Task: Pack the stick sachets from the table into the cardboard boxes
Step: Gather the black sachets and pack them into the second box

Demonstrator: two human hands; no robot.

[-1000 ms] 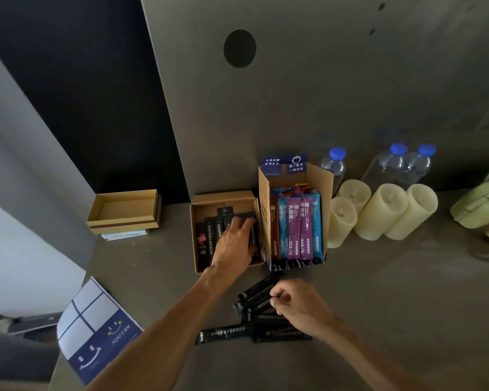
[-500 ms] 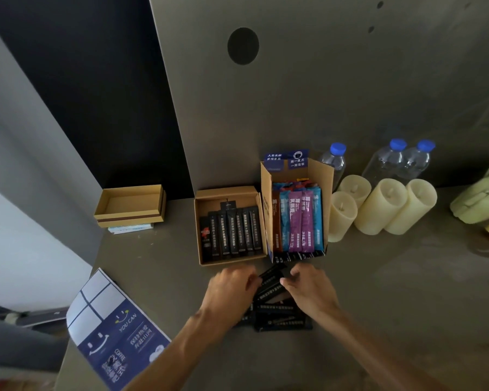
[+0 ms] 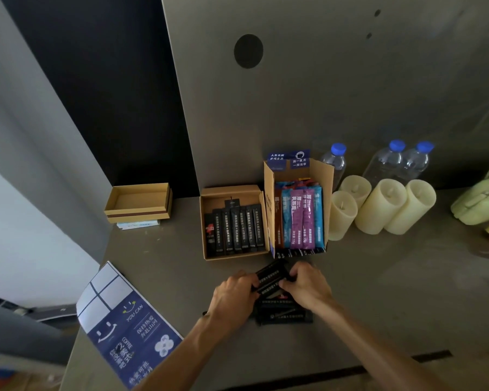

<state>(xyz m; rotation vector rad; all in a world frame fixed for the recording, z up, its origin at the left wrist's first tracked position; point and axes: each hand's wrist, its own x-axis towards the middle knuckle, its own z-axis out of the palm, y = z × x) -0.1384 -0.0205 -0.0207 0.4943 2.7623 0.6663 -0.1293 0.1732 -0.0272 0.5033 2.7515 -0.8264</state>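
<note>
Resting between both hands, a bundle of black stick sachets (image 3: 269,275) is pinched endwise by the left hand (image 3: 235,295) and right hand (image 3: 308,287) over the loose pile (image 3: 285,315), flat cardboard box (image 3: 229,190) at eleven o'clock, tall box (image 3: 328,193) at one.

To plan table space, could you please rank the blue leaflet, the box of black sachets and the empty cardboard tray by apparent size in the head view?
1. blue leaflet, though nearness to the camera enlarges it.
2. box of black sachets.
3. empty cardboard tray, smallest in view, but farther back.
</note>
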